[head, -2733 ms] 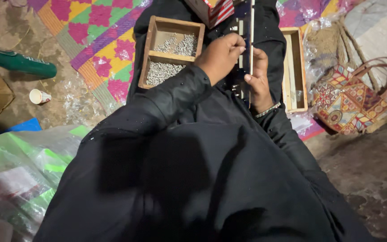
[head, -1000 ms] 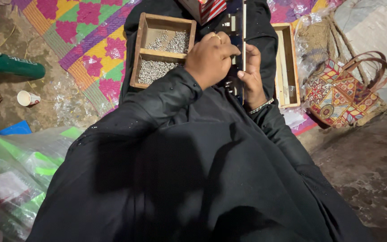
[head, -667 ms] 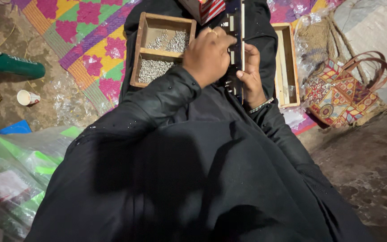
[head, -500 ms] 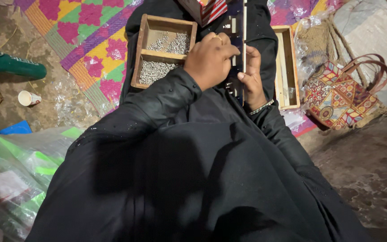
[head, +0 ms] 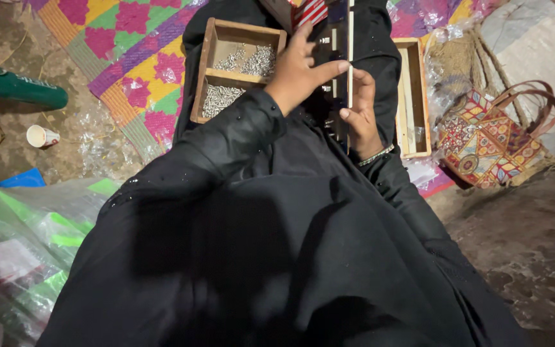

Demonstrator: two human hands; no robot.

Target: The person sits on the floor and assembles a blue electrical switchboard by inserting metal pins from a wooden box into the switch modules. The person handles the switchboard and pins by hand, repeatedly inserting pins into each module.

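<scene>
Metal strip [head: 349, 71] between both hands

We see a long dark strip with a pale, smooth metal edge [head: 349, 64] and small shiny metal studs, and at nine o'clock from it a raw, matt wooden two-compartment tray [head: 208, 64] of glinting silver metal pieces. Our matt black cloth robe [head: 277, 244] has a dull weave. At three o'clock sits a patterned woven cloth handbag [head: 493, 144] with glossy brown handles; at eight o'clock lie shiny green plastic bags [head: 27, 238].
</scene>
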